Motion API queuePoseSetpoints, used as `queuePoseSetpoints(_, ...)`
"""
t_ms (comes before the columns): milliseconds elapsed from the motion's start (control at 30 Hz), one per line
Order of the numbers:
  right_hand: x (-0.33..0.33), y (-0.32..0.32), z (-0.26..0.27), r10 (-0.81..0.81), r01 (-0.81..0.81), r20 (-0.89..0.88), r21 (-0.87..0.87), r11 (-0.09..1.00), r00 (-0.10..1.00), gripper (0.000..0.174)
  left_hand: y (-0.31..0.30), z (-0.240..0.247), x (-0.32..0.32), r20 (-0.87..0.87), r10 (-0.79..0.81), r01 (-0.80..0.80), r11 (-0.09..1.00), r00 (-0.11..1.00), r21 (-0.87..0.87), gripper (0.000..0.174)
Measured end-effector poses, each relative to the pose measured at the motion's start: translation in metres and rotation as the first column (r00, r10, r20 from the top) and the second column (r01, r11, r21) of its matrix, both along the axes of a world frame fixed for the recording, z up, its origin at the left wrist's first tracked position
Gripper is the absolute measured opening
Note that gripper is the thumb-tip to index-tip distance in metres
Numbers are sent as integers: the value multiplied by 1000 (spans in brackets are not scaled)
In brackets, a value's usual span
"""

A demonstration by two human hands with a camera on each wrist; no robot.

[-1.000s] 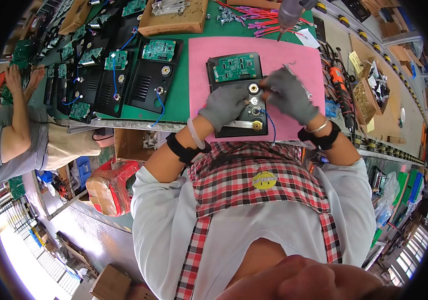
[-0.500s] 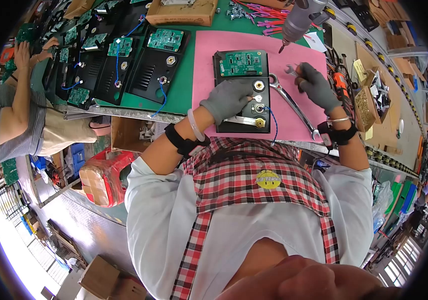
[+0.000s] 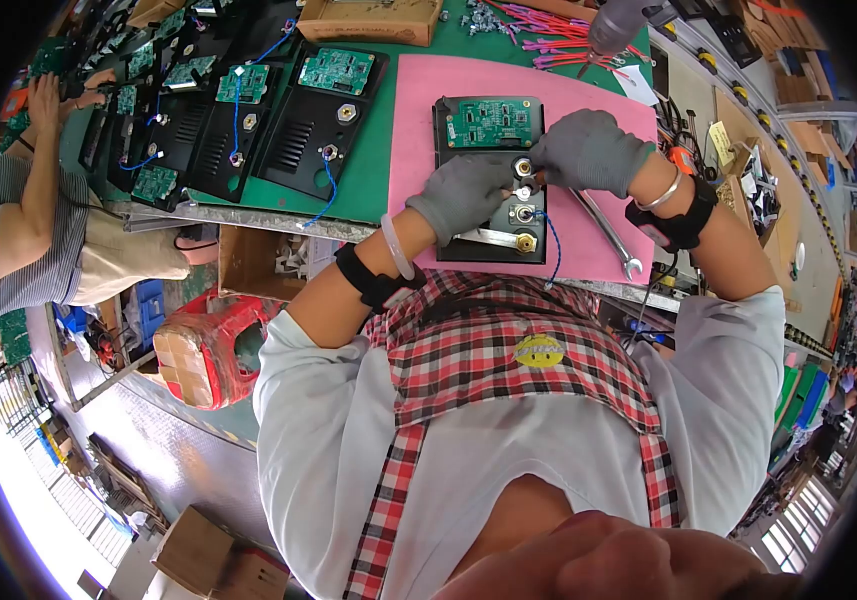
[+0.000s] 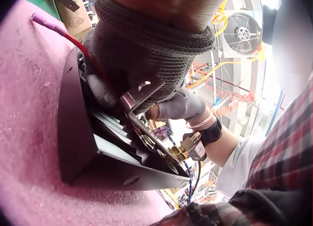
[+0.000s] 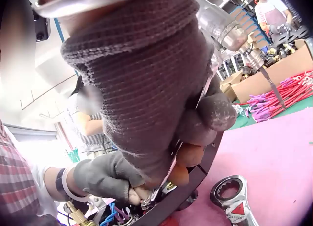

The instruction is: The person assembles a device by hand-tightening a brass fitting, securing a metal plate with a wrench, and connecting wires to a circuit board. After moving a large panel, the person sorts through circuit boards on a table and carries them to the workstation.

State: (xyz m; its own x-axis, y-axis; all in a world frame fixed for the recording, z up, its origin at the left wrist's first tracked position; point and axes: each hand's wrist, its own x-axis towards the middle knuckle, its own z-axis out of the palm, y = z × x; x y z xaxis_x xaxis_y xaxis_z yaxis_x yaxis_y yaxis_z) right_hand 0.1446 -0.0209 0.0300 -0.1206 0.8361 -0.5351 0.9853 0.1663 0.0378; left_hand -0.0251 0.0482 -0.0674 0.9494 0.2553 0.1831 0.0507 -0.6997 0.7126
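Note:
A black metal panel (image 3: pixel 448 225) with a green circuit board (image 3: pixel 491 122) lies before me, a row of metal fittings along its right side. My left hand (image 3: pixel 463 195) rests over it, fingertips at the middle fittings. A red wire (image 4: pixel 78 44) with a purple sleeved end runs under this hand, which pinches it. My right hand (image 3: pixel 593 150) grips a small silver wrench (image 5: pixel 171 168), its end down at the fittings beside the left fingertips. A larger wrench (image 3: pixel 603 230) lies to the right. Near the panel's front edge sit a flat metal bracket (image 3: pixel 483 237) and a brass fitting (image 3: pixel 525 242).
The panel lies on a pink mat (image 3: pixel 413 130). Similar black panels with boards stand at left. A grey power driver (image 3: pixel 613 30) hangs at the back right, near red and purple wires (image 3: pixel 548 25) and a cardboard box (image 3: pixel 373 22). Another person works at far left.
My right hand swung away to the right with the small wrench, uncovering the larger wrench, then came back over the panel's fittings. My left hand has stayed at the fittings.

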Motion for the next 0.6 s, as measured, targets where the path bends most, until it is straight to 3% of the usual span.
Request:
queuePoseSetpoints(100,1,5,0,29,-28,26,-39,999,999,17,-1,5,1,-109,19,-20,1000,994,-9,14)
queuePoseSetpoints(233,-7,12,7,63,-60,37,-83,995,997,17,-1,1,0,-87,20,-19,1000,996,15,16)
queuePoseSetpoints(333,-13,15,11,165,-164,77,-21,986,983,17,0,-1,2,-90,9,-7,1000,996,18,16)
queuePoseSetpoints(533,-15,29,3,264,-259,103,-56,964,959,18,0,5,2,-103,-2,5,1000,995,30,17)
queuePoseSetpoints(600,-18,31,0,262,-265,90,27,964,961,20,-1,7,3,-136,4,0,1000,991,28,17)
